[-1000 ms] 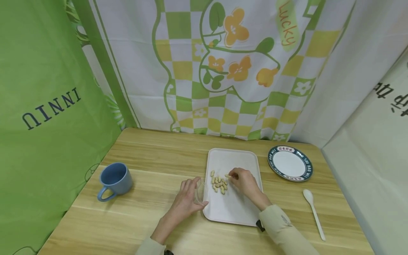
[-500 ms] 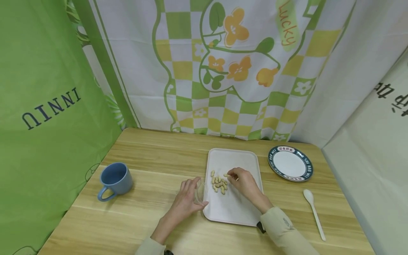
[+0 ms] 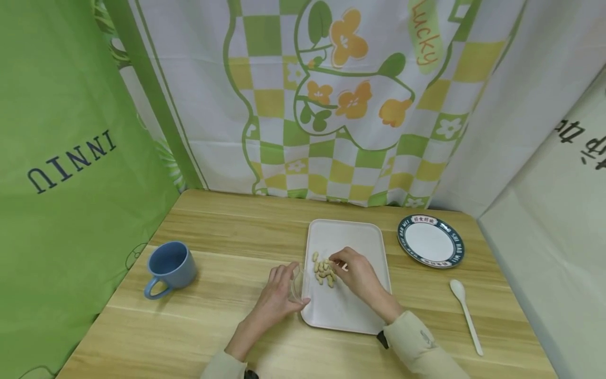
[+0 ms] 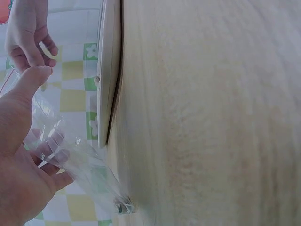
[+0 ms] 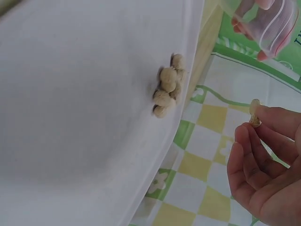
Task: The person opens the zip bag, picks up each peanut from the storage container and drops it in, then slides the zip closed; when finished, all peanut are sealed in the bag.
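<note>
In the head view my left hand (image 3: 276, 290) holds a clear zip bag at the tray's left edge, its thumb and fingers spread at the bag's mouth. The left wrist view shows the see-through bag (image 4: 82, 157) hanging down toward the table, with several fingers visible through it. My right hand (image 3: 362, 278) is over the tray (image 3: 347, 316). Between its thumb and forefinger it pinches one unshelled peanut (image 5: 255, 112), raised above the tray. Several more peanuts (image 3: 324, 271) lie in a loose pile on the tray's left half, partly overlapped by my right fingertips in the head view.
A blue mug (image 3: 171, 266) stands on the left of the wooden table (image 3: 222, 221). Right of the tray are a dark-rimmed plate (image 3: 430, 241) and a white spoon (image 3: 466, 316). A patterned curtain (image 3: 326, 131) hangs behind the table.
My right hand has moved left with the pinched peanut, from the pile's right side to over the pile. My left hand keeps the bag in place.
</note>
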A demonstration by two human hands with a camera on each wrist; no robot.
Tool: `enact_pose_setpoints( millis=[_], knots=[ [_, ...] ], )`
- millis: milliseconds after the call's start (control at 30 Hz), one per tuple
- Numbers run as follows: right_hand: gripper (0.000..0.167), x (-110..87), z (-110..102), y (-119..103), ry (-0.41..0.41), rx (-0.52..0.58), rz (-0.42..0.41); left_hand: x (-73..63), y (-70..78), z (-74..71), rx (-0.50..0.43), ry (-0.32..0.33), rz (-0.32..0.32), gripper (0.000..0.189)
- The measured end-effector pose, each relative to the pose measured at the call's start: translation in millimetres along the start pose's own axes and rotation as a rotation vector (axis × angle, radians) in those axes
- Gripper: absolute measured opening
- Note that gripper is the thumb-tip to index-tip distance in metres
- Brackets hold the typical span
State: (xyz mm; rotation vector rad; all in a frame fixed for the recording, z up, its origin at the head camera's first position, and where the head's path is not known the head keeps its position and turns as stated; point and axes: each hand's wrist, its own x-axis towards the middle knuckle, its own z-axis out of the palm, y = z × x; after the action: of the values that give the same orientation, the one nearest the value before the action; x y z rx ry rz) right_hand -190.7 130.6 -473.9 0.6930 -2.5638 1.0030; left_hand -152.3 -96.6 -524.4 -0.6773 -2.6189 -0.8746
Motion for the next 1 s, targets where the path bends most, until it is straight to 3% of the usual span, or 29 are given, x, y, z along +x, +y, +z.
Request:
enact_pose_setpoints(
  millis=[367, 700, 1000],
  knots=[
    [0.014, -3.7, -2, -14, -0.013, 0.054, -0.137, -0.3, 0.7, 0.0, -0.021, -0.007, -0.014, 0.084],
    [0.015, -6.0, -1, -27, -0.070, 0.100, -0.198, -1.2, -0.1, 0.2, -0.021, -0.011, -0.016, 0.084],
    [0.012, -6.4, 5, -37, -0.118, 0.043, -0.236, -1.3, -1.4, 1.6, -0.005, -0.004, -0.011, 0.084]
  ],
)
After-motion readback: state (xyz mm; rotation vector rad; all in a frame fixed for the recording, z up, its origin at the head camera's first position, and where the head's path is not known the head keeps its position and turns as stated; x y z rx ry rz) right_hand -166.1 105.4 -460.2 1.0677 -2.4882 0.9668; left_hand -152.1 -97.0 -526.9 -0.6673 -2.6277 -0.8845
